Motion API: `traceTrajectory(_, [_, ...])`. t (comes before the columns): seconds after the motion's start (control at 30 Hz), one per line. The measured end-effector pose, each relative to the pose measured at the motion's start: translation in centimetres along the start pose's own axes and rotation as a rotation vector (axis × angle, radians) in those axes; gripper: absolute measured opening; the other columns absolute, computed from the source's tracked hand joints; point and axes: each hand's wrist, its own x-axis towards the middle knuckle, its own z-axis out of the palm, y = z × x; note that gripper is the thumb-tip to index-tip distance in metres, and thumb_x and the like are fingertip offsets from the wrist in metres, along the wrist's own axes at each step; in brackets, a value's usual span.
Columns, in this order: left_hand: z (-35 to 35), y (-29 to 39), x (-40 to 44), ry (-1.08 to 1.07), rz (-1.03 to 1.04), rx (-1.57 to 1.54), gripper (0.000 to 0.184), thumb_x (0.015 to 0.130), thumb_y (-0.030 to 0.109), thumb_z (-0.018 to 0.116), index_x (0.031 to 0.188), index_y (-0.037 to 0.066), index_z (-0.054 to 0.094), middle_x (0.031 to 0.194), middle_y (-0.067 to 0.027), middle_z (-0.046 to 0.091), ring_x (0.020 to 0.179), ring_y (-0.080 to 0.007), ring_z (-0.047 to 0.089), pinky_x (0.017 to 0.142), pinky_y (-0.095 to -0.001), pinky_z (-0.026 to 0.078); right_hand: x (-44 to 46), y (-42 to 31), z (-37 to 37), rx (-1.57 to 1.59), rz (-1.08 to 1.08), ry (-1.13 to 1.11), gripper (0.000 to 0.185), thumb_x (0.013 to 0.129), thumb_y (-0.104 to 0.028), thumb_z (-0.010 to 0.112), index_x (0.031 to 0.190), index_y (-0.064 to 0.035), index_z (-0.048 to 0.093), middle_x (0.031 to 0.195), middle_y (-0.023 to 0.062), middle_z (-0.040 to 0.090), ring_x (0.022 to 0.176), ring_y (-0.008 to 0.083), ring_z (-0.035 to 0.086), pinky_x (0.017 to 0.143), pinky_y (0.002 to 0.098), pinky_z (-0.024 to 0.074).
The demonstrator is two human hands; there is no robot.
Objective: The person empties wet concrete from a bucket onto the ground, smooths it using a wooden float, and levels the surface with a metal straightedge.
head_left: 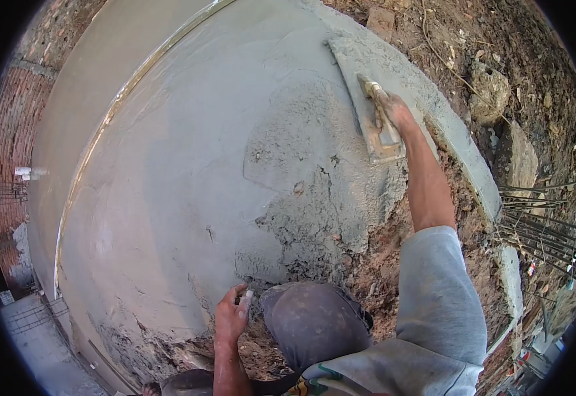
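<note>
My right hand [395,113] is wrapped round the handle of a long plastering trowel [381,135], whose blade lies on wet grey mortar at the upper right. Rough, lumpy mortar [301,132] spreads to the left of the blade, and smoother mortar [169,171] covers the surface farther left. Low in the middle, beside my knee, my left hand [234,313] is raised with its fingers curled near a small pale thing that I cannot make out.
A thin straight-edged strip [103,125] crosses the mortar at the left. Brick wall [14,125] stands at the far left. Rocks [489,92], soil and protruding steel rods [545,231] lie at the right. Bare earth [393,257] shows near my knee [314,320].
</note>
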Motion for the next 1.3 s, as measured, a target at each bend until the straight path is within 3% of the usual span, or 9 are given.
traceTrajectory(0.07, [0.3,-0.3,0.2,-0.001,0.043,0.007,0.036,0.091,0.024,0.06,0.117,0.0,0.061,0.1,-0.0177,0.069,0.086,-0.0218,0.068,0.077,-0.0327,0.052,-0.1,4.0,0.3,-0.272,-0.251,0.048,0.035,0.096,-0.035,0.052,0.091,-0.0006,0.053,0.065,0.0098,0.052,0.046,0.0213,0.054,0.042,0.0375,0.0489])
traceTrajectory(0.27, [-1.4,-4.0,-2.1,0.041,-0.091,0.002,0.03,0.089,0.019,0.062,0.114,0.003,0.062,0.105,-0.0182,0.068,0.094,-0.0322,0.067,0.083,-0.0381,0.052,1.5,0.7,-3.0,0.535,0.2,0.258,0.044,0.097,-0.048,0.047,0.105,-0.0054,0.054,0.065,0.0057,0.049,0.048,0.0195,0.05,0.044,0.0386,0.0495])
traceTrajectory(0.37, [-1.5,-3.8,-2.0,0.068,-0.096,-0.001,0.03,0.089,0.019,0.062,0.114,0.003,0.062,0.105,-0.0186,0.067,0.095,-0.0329,0.067,0.084,-0.0385,0.052,3.4,0.0,-1.1,0.441,0.2,0.177,0.047,0.097,-0.051,0.047,0.104,-0.005,0.053,0.066,0.0061,0.05,0.047,0.0195,0.05,0.044,0.0384,0.0497])
traceTrajectory(0.87, [-0.7,-2.1,-1.2,0.042,-0.039,-0.002,0.035,0.091,0.031,0.061,0.114,0.006,0.063,0.107,-0.0165,0.067,0.099,-0.0342,0.065,0.085,-0.039,0.051,-10.7,-5.3,19.5,-0.328,0.127,-0.831,0.033,0.099,-0.031,0.05,0.119,-0.0045,0.051,0.067,0.0025,0.054,0.056,0.0109,0.052,0.052,0.03,0.0465])
traceTrajectory(0.93, [-0.8,-2.5,-1.2,0.045,-0.012,0.022,0.035,0.09,0.031,0.061,0.115,0.006,0.062,0.107,-0.0172,0.067,0.099,-0.0342,0.065,0.085,-0.0391,0.051,-15.3,-3.4,20.2,-0.381,0.033,-1.012,0.041,0.098,-0.039,0.05,0.118,-0.0032,0.052,0.073,0.0076,0.057,0.057,0.015,0.056,0.047,0.0333,0.0466])
traceTrajectory(1.03, [-0.9,-2.5,-1.2,0.037,0.001,0.024,0.036,0.09,0.031,0.061,0.116,0.005,0.062,0.108,-0.0181,0.067,0.099,-0.0347,0.065,0.085,-0.0393,0.051,-23.5,-4.6,21.7,-0.749,-0.049,-1.399,0.052,0.093,-0.048,0.054,0.116,-0.0018,0.057,0.097,0.0187,0.063,0.084,0.0279,0.064,0.075,0.0436,0.0533])
traceTrajectory(1.07, [-1.1,-2.4,-1.1,0.03,0.002,0.022,0.036,0.09,0.031,0.061,0.116,0.005,0.062,0.108,-0.0184,0.067,0.1,-0.0348,0.065,0.085,-0.0394,0.051,-26.0,-3.4,22.1,-0.752,-0.314,-1.456,0.058,0.093,-0.054,0.05,0.119,-0.0022,0.056,0.105,0.024,0.062,0.096,0.0355,0.063,0.083,0.0456,0.0516])
traceTrajectory(1.23, [-2.4,-1.8,-0.8,0.087,0.068,0.016,0.037,0.09,0.031,0.061,0.116,0.004,0.061,0.108,-0.0185,0.067,0.1,-0.0344,0.065,0.086,-0.0392,0.051,-30.1,0.0,22.6,-0.853,-0.33,-1.314,0.062,0.095,-0.051,0.045,0.123,0.0033,0.05,0.11,0.0298,0.061,0.107,0.0423,0.059,0.089,0.05,0.0474])
traceTrajectory(1.3, [-2.9,-1.5,-0.9,0.094,0.067,-0.015,0.037,0.09,0.03,0.061,0.116,0.004,0.061,0.108,-0.0185,0.067,0.099,-0.034,0.065,0.086,-0.0391,0.051,-28.4,-1.1,20.1,-0.852,-0.186,-0.99,0.062,0.094,-0.05,0.048,0.124,0.0042,0.049,0.106,0.0303,0.062,0.1,0.0447,0.06,0.087,0.0503,0.0478])
